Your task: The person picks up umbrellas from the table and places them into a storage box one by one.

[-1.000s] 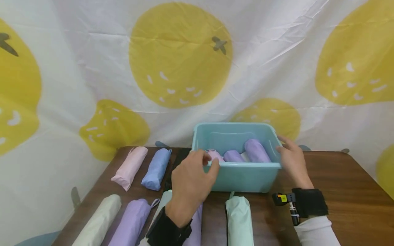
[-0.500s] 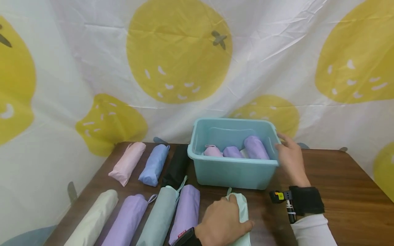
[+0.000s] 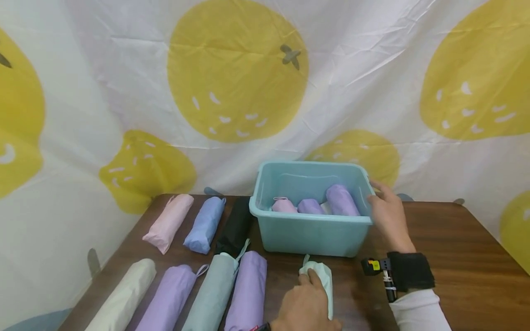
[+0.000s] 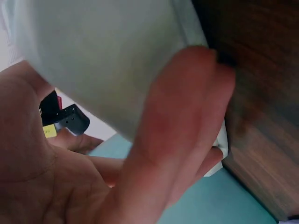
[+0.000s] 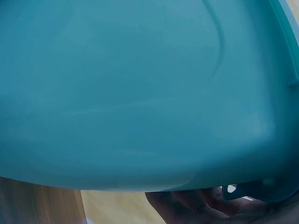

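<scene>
My left hand (image 3: 307, 307) grips a mint green folded umbrella (image 3: 325, 276) in its sleeve, low in front of the bin. In the left wrist view its fingers (image 4: 182, 107) curl over one side of the umbrella (image 4: 103, 56), with the thumb on the other. My right hand (image 3: 389, 218) holds the right-hand rim of a light blue plastic bin (image 3: 310, 236); the right wrist view shows fingers (image 5: 187, 205) at the edge of the bin's wall (image 5: 140, 93). Inside the bin lie a pink umbrella (image 3: 284, 205), a small purple one (image 3: 310, 207) and a larger purple one (image 3: 342, 200).
Left of the bin lie pink (image 3: 169, 223), blue (image 3: 205, 225) and black (image 3: 235, 225) umbrellas. A nearer row has cream (image 3: 122, 294), purple (image 3: 167, 299), grey-green (image 3: 213, 292) and another purple umbrella (image 3: 247, 292). A lemon-print cloth (image 3: 352, 69) hangs behind the brown table (image 3: 447, 239).
My left hand has come down from the bin's front rim to the mint green umbrella and now grips it. My right hand stays on the bin's right side.
</scene>
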`<state>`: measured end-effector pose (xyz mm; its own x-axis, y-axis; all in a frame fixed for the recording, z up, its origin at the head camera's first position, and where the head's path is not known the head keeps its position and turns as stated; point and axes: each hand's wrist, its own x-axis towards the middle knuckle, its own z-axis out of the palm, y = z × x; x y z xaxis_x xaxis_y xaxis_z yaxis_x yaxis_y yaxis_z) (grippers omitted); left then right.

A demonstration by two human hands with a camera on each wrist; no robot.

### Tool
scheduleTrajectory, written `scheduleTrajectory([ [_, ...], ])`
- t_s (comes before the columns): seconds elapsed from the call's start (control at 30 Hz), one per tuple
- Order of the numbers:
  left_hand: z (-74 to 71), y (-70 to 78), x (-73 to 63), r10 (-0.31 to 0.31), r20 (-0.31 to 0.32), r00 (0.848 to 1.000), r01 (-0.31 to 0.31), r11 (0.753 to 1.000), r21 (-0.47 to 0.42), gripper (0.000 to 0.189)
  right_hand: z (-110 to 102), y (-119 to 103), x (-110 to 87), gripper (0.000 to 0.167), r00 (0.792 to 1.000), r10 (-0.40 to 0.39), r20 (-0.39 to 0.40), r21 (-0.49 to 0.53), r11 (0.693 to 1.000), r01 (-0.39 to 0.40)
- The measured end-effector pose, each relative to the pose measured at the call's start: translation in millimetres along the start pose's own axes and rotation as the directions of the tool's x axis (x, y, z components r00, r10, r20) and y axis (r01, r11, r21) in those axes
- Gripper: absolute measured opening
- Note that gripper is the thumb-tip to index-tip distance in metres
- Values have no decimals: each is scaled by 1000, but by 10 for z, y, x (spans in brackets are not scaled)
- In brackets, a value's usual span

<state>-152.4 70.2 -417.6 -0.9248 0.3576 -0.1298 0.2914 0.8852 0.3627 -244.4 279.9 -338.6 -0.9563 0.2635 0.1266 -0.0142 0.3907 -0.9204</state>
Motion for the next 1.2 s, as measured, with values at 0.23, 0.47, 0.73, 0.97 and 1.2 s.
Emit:
scheduleTrajectory([
  [0.23, 24, -55, 66, 7, 15, 1000, -5, 997, -71, 108, 2, -13, 0, 56, 1000, -10, -4, -14, 1000, 10],
  [0.47, -109, -63, 30, 25, 20, 999, -23, 995, -93, 103, -5, -4, 5, 56, 1000, -1, 2, -29, 1000, 1],
  [0.73, -518, -6, -96, 149, -12, 989, -150, 983, -104, 99, -2, -3, 30, 56, 1000, 0, -6, -39, 999, 0],
  [0.97, -824, 94, -267, 267, -82, 960, -274, 957, -93, 97, 2, -17, 53, 56, 1000, 10, -8, -69, 998, -11],
  [1.2, -1205, 180, -299, 338, -324, 884, -369, 929, -35, 91, -47, 8, 53, 56, 1000, 5, -5, -113, 994, -6],
])
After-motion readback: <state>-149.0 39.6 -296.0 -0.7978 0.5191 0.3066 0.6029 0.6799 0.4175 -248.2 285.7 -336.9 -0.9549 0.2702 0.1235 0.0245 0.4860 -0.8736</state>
